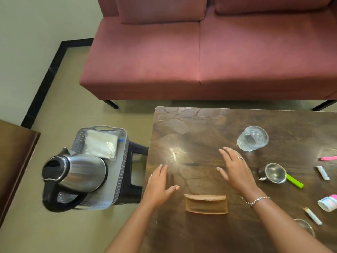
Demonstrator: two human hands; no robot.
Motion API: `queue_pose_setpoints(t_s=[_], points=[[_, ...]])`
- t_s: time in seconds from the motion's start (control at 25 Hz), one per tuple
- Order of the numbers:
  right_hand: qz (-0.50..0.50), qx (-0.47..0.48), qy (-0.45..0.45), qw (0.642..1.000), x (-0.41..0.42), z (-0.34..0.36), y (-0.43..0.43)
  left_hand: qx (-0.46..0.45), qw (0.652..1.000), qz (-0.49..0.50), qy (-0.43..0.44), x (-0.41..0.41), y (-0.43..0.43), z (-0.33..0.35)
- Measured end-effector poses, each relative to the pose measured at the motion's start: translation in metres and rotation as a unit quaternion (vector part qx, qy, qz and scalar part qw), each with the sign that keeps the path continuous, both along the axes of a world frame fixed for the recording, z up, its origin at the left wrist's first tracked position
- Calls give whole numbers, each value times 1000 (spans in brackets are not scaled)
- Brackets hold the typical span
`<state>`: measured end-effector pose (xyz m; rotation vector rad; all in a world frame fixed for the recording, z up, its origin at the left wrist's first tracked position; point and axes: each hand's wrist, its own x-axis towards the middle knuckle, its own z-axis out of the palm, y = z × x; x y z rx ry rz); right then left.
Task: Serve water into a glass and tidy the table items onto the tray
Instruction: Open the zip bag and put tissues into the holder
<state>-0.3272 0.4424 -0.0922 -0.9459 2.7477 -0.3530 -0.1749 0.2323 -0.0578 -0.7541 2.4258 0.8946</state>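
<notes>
Dark wooden table [200, 125] fronts a pink sofa [182, 61]. The glass [252, 138] stands on it. The right hand [235, 168] hovers just left of the glass and the left hand [158, 185] farther left, both spread flat and holding nothing. Well left of the glass, off the table, the grey tray [116, 179] carries a steel kettle [82, 172]. The small bottle [328, 202] has a label too blurred to read.

Bare tabletop [191, 143] between hands; glass [252, 138], strainer [275, 173] crowd right.
</notes>
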Motion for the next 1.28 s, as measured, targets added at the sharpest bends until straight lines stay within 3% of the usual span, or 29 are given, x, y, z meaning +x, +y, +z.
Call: queue_pose_setpoints(t_s=[0.36, 0.76, 0.92, 1.12, 1.28], points=[[82, -35, -51, 995, 32, 18, -168, -8, 996, 90, 17, 42, -115, 0], [139, -73, -172, 972, 49, -9, -359, 77, 961, 256, 65, 32, -218, -18], [104, -33, -174, 979, 48, -39, -412, 103, 942, 313, 71, 24, -245, -37], [28, -22, -298, 954, 50, -67, -450, 147, 918, 361, 79, 28, -259, -56], [-55, -44, -332, 941, 51, -77, -454, 174, 901, 387, 90, 31, -263, -65]])
